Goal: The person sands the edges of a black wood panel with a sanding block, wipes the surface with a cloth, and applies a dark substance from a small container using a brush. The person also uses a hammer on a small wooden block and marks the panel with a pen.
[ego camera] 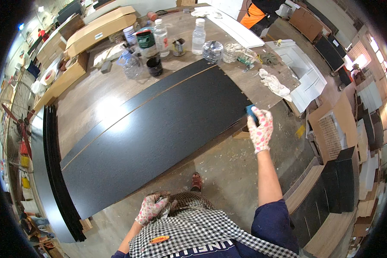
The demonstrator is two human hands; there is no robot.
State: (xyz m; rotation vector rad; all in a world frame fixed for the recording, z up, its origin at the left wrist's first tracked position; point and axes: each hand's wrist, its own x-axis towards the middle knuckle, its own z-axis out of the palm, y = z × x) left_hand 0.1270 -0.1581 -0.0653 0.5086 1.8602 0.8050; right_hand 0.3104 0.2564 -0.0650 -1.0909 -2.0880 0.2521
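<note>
My right hand (260, 129), in a white glove with pink spots, grips a small blue block (251, 112) at the right end of a large black board (154, 129). The board lies on a brown worktable, with a narrower black strip (167, 83) along its far side; a thin brown line shows between them. My left hand (152, 209), in a matching glove, is at my waist before the checked apron, closed on a crumpled item (166, 206) that looks like cloth or plastic. Its fingers are partly hidden.
Bottles (198, 37), a green can (145, 42), a black cup (154, 66) and rags (274, 84) stand or lie beyond the board. Stacked black panels (56, 167) are at the left, a fan (21, 127) beyond them. Another person (261, 14) stands past the table.
</note>
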